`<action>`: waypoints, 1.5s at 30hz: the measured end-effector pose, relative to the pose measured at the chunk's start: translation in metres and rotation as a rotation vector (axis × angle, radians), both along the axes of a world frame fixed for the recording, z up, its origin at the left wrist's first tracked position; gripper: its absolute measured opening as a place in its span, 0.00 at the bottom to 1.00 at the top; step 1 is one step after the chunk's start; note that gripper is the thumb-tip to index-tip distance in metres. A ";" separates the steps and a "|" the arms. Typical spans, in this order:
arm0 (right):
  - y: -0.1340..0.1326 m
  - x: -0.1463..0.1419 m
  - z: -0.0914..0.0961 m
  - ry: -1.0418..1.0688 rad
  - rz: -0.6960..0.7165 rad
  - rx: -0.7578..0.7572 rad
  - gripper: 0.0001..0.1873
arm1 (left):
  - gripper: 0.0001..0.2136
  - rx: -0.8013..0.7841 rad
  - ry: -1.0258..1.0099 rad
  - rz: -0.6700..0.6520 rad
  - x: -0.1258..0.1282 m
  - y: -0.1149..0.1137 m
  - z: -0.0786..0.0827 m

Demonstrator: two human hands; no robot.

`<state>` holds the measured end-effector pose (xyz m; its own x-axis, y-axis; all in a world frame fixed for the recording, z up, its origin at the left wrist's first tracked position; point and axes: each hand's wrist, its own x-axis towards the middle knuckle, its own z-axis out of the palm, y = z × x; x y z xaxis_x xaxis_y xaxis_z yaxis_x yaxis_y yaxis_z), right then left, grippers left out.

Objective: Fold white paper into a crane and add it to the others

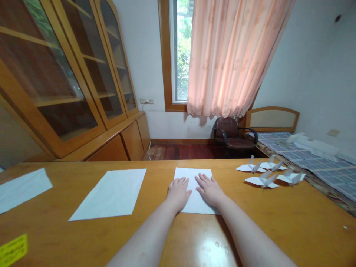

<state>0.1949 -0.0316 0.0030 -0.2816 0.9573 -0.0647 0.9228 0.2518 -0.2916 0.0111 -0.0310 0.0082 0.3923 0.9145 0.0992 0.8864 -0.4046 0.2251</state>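
A white sheet of paper (193, 202) lies flat on the wooden table in front of me. My left hand (178, 193) rests on its left edge with the fingers stretched forward. On the right part of the same sheet lies my right hand (209, 188), palm down and fingers spread. Neither hand grips anything. To the right stand several folded paper cranes (263, 180) in a small group. Left of my hands is another flat white sheet (114, 193), and a further sheet (25, 188) lies at the far left.
The wooden table (155, 237) spans the foreground, with a yellow label (13, 250) at its near left. Beyond it are a glass-fronted cabinet (107, 124), a brown armchair (229, 129), a pink curtain (228, 55) and a bed (294, 148) at the right.
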 end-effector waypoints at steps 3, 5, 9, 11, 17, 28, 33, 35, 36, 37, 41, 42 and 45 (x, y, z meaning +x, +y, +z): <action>0.002 0.003 0.000 -0.059 -0.091 -0.007 0.35 | 0.23 0.041 0.005 0.008 -0.001 0.001 -0.001; 0.005 0.007 0.000 -0.105 -0.216 -0.030 0.40 | 0.23 0.042 0.012 0.031 -0.001 0.002 -0.004; 0.010 0.018 -0.001 -0.150 -0.382 -0.076 0.41 | 0.26 -0.003 0.038 0.132 -0.001 0.006 -0.010; 0.012 0.021 -0.001 -0.153 -0.389 -0.078 0.40 | 0.28 -0.015 0.036 0.162 0.000 0.008 -0.010; 0.004 0.008 0.003 -0.125 -0.199 -0.064 0.41 | 0.28 0.008 -0.026 0.024 0.003 0.002 0.001; -0.011 -0.014 0.006 -0.101 -0.007 -0.061 0.37 | 0.30 -0.104 0.052 -0.135 0.002 -0.001 -0.008; -0.008 -0.011 0.003 -0.123 -0.127 -0.035 0.38 | 0.30 -0.092 0.083 0.002 0.001 0.002 -0.013; -0.006 -0.009 0.001 -0.142 -0.183 -0.048 0.38 | 0.29 -0.088 0.093 0.084 -0.001 0.004 -0.014; -0.005 -0.008 0.000 -0.151 -0.203 -0.049 0.38 | 0.29 -0.094 0.099 0.128 -0.002 0.006 -0.015; -0.004 -0.008 -0.001 -0.159 -0.226 -0.044 0.38 | 0.29 -0.096 0.102 0.167 -0.003 0.007 -0.015; 0.000 -0.005 -0.001 -0.181 -0.340 0.004 0.41 | 0.30 -0.110 0.109 0.337 -0.009 0.012 -0.014; 0.001 -0.004 0.000 -0.184 -0.369 0.031 0.41 | 0.30 -0.119 0.109 0.367 -0.010 0.013 -0.013; 0.001 -0.005 0.006 -0.128 -0.319 0.138 0.41 | 0.30 -0.131 0.105 0.412 -0.012 0.014 -0.012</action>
